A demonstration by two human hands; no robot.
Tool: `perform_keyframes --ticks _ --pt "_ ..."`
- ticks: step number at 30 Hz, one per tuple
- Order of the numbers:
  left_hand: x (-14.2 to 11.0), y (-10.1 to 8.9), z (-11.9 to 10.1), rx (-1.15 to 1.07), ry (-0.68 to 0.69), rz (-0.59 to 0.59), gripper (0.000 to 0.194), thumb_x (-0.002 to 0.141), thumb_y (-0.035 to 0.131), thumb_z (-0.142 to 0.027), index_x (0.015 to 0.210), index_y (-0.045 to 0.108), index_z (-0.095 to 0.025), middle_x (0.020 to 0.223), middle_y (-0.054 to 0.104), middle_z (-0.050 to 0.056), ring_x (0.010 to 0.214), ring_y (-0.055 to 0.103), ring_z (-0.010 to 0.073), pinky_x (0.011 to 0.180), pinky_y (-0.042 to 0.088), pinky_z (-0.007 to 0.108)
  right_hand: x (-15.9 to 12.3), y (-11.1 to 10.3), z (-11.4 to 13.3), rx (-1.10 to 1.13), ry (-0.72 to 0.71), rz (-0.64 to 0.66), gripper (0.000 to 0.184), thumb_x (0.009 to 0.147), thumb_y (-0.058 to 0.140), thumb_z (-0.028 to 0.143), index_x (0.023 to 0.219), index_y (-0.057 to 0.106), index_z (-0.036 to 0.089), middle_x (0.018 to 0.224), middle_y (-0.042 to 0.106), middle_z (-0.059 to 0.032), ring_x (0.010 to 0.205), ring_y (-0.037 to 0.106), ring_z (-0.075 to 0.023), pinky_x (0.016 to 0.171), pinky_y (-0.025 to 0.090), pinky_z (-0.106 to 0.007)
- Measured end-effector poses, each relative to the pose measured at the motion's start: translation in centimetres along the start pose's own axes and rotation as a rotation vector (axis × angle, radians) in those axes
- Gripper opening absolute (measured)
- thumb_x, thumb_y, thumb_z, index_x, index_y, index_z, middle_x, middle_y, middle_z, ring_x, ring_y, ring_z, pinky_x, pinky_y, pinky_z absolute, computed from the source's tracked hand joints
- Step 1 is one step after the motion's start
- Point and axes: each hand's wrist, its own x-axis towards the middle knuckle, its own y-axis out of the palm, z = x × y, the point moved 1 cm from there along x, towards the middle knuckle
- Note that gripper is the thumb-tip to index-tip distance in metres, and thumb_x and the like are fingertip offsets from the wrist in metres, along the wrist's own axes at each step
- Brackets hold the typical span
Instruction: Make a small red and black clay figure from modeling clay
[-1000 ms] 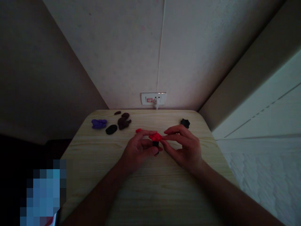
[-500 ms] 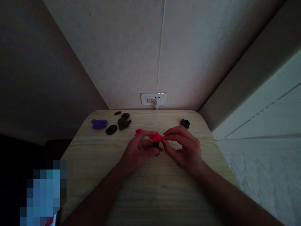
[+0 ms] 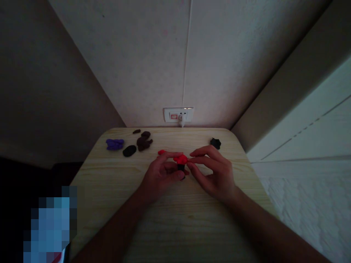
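Note:
A small piece that looks like modelling clay, with a lumpy red top [image 3: 180,159] on a black lower part [image 3: 181,167], is held over the middle of the table. My left hand [image 3: 161,178] is closed around the black part, thumb in front and fingers behind. From the other side, my right hand [image 3: 215,171] pinches at the right edge of the red top with its fingertips; its index finger is raised a little. Behind my left fingers a separate red lump [image 3: 161,152] lies on the table, partly hidden.
On the wooden table [image 3: 189,230], a purple lump [image 3: 114,144], a black flat oval [image 3: 129,151] and dark brown lumps [image 3: 143,143] lie at the back left. A black lump [image 3: 215,143] is at the back right. A wall socket [image 3: 178,115] with a plug is behind.
Both hands stay almost in place around the red and black clay piece. My right fingertips shift only slightly against the red top. The lumps on the table stay put.

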Motion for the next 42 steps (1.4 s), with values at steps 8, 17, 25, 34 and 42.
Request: perform_keyframes --ticks 8,17,25,34,42 --pt "-0.09 0.14 -0.2 0.066 -0.012 0.006 0.046 0.075 0.088 -0.02 0.116 0.067 -0.021 0.099 0.082 0.006 0.09 0.08 0.0232 0.082 0.062 0.033 0.01 -0.12 -0.01 0.002 0.03 -0.006 0.009 0.086 0.076 0.011 0.09 0.076 0.019 0.094 0.073 -0.0086 0.087 0.068 -0.0207 0.074 0.058 -0.036" --pt "-0.16 0.14 -0.18 0.136 -0.006 -0.009 0.046 0.075 0.087 -0.021 0.117 0.068 -0.02 0.096 0.082 0.007 0.091 0.079 0.0247 0.085 0.061 0.037 0.0 -0.08 0.01 -0.011 0.035 -0.012 0.008 0.085 0.079 0.014 0.088 0.076 0.021 0.095 0.073 -0.0077 0.087 0.069 -0.021 0.073 0.059 -0.036" --pt "-0.04 0.29 -0.14 0.065 -0.026 -0.01 0.048 0.074 0.088 -0.022 0.117 0.066 -0.02 0.096 0.082 0.007 0.091 0.079 0.0253 0.082 0.062 0.036 -0.07 -0.03 -0.09 -0.02 0.009 -0.02 0.009 0.087 0.077 0.013 0.092 0.076 0.02 0.093 0.073 -0.0081 0.087 0.068 -0.021 0.074 0.058 -0.037" --pt "0.14 -0.01 -0.03 -0.043 -0.01 -0.029 0.048 0.076 0.086 -0.017 0.119 0.066 -0.021 0.096 0.081 0.006 0.087 0.078 0.0205 0.077 0.06 0.029 -0.05 0.07 0.17 -0.027 -0.027 -0.026 0.018 0.087 0.075 0.014 0.102 0.075 0.022 0.095 0.073 -0.008 0.087 0.068 -0.0218 0.074 0.059 -0.039" --pt "0.13 0.12 -0.05 -0.061 -0.005 0.006 0.046 0.076 0.086 -0.016 0.117 0.067 -0.023 0.098 0.081 0.005 0.088 0.079 0.0214 0.076 0.06 0.028 -0.07 -0.05 0.41 -0.041 0.003 -0.037 0.015 0.087 0.071 0.011 0.098 0.074 0.021 0.096 0.073 -0.0094 0.089 0.068 -0.0222 0.074 0.059 -0.038"
